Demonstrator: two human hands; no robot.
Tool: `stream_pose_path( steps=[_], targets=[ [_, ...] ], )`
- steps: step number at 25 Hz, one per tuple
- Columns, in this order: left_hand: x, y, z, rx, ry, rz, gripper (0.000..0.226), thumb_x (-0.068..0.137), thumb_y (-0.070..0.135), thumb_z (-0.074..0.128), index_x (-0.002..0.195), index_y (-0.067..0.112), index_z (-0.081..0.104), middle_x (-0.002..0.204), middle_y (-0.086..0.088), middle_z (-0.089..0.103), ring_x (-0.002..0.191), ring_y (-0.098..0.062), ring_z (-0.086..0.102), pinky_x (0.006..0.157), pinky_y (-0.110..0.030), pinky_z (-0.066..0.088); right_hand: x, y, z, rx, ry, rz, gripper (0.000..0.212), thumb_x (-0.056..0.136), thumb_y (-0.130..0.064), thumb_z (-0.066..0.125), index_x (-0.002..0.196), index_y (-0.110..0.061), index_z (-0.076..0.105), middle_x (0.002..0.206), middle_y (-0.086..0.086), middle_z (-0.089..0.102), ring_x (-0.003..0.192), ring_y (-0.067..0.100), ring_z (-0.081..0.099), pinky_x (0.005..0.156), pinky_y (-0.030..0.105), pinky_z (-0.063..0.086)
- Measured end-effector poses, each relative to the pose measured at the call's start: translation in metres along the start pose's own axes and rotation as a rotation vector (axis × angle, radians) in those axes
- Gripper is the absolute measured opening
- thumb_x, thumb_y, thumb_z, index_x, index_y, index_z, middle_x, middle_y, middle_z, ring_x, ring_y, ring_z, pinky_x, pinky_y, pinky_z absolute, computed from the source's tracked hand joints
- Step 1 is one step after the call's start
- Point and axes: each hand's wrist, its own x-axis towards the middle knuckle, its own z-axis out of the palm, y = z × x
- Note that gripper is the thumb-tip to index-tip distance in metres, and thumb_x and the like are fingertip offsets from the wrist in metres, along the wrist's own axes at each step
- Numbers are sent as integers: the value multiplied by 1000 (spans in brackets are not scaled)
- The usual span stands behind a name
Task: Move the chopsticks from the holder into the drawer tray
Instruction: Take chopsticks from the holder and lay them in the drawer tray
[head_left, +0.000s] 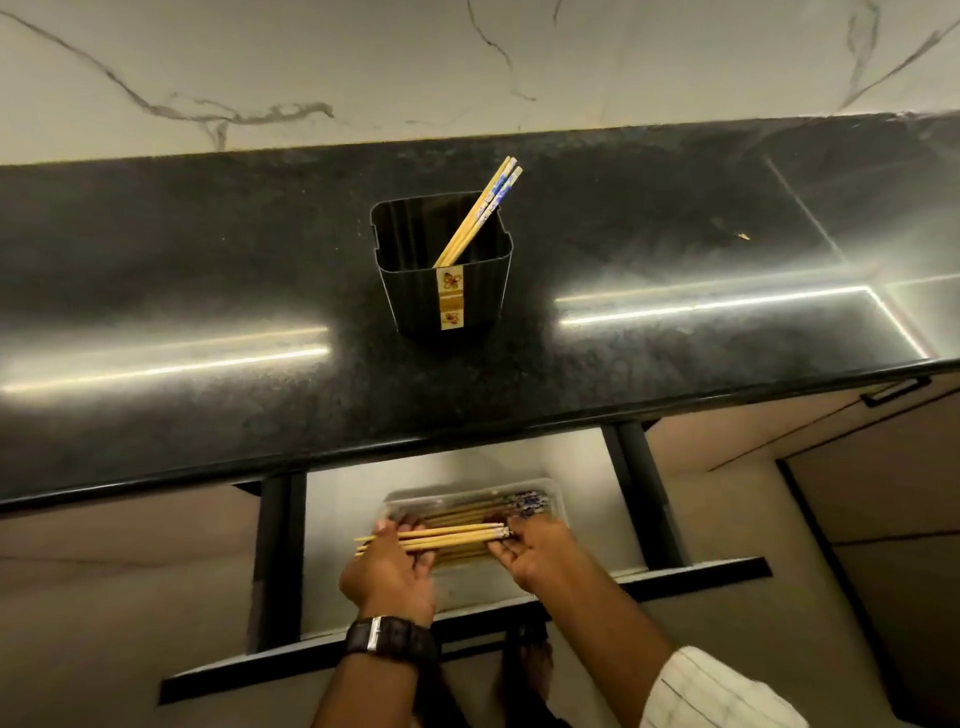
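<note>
**Both hands on a chopstick bundle over the drawer tray**

Black speckled stone makes up the countertop (208, 291) in front of you, backed by a white marble-veined wall (363, 62). On the counter stands a dark square holder (447, 291) with a small decorated label on its near face. A few chopsticks (480, 210) lean inside it, their blue-patterned tops resting against the far right corner and sticking out above the rim.

Below the counter edge the drawer (571, 478) is pulled open toward you. Inside it lies a clear tray (553, 491) holding a layer of chopsticks with their patterned ends pointing right.

Your left hand (389, 566), with a dark watch (389, 636) on its wrist, has its fingers curled around the left part of a bundle of chopsticks (447, 538). Your right hand (530, 553), in a pale striped sleeve (717, 691), closes its fingers on the bundle's right end. The bundle lies crosswise over the tray's near side, its pointed ends sticking out past your left hand; whether it touches the chopsticks underneath cannot be told.
</note>
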Motion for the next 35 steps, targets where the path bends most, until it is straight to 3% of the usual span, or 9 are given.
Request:
stream_pose_path(
  steps=[1, 5, 8, 14, 17, 20, 25, 30, 35],
  targets=[
    [5, -1, 0, 3, 28, -14, 12, 105, 16, 59, 102, 7, 66, 118, -16, 69, 93, -27, 69, 82, -44, 52, 6, 1, 1, -10, 30, 15, 38, 108, 5, 38, 145, 6, 48, 150, 24, 51, 141, 34, 48, 115, 48, 37],
    [23, -4, 7, 18, 80, -110, 38, 105, 5, 53, 142, -2, 49, 142, -24, 59, 124, -37, 60, 108, -55, 47, 21, -3, 4, -19, 101, 78, 38, 109, 1, 33, 143, 5, 50, 150, 21, 51, 141, 30, 47, 116, 43, 36],
    [35, -7, 13, 53, 80, -182, 42, 108, 4, 42, 150, 0, 44, 151, -22, 52, 141, -39, 49, 114, -57, 42, 23, -16, 5, -15, 166, 102, 36, 110, -4, 34, 138, 4, 54, 145, 20, 56, 137, 30, 52, 114, 42, 40],
    [46, -2, 22, 64, 44, -243, 41, 108, 16, 50, 148, 8, 50, 152, -18, 52, 139, -38, 50, 113, -52, 43, 20, -29, 11, -7, 182, 153, 32, 110, -16, 41, 126, -1, 64, 112, 19, 68, 122, 31, 62, 93, 46, 50],
    [44, 3, 20, 43, 87, -221, 49, 106, 21, 54, 152, 10, 44, 154, -17, 48, 141, -39, 46, 117, -55, 39, 22, -32, 10, -45, 170, 140, 29, 109, -18, 43, 116, 1, 65, 96, 20, 65, 99, 32, 65, 93, 45, 50],
    [36, 0, 20, 40, 63, -186, 44, 103, 21, 57, 145, 10, 50, 142, -18, 54, 129, -38, 52, 110, -52, 47, 23, -31, 11, -93, 132, 99, 28, 107, -17, 45, 120, 0, 65, 103, 19, 67, 92, 30, 63, 94, 42, 55],
    [37, -2, 19, 60, -10, -230, 41, 104, 29, 49, 140, 11, 56, 129, -16, 59, 109, -30, 54, 106, -46, 46, 17, -30, 10, -161, 59, 93, 29, 107, -17, 45, 122, -1, 64, 108, 22, 70, 95, 37, 68, 63, 49, 54],
    [35, -4, 10, 7, -45, -192, 33, 102, 37, 57, 125, 14, 59, 114, -15, 64, 111, -32, 60, 104, -47, 47, 20, -27, 4, -155, 85, 9, 28, 106, -8, 45, 128, 0, 61, 122, 24, 68, 107, 36, 67, 85, 47, 59],
    [36, -5, 11, -20, -84, -225, 23, 104, 30, 50, 98, 11, 62, 83, -9, 58, 73, -22, 53, 84, -40, 48, 15, -23, 2, -135, 30, -24, 29, 106, 1, 40, 130, -1, 58, 119, 24, 65, 106, 37, 63, 85, 46, 53]
  ],
)
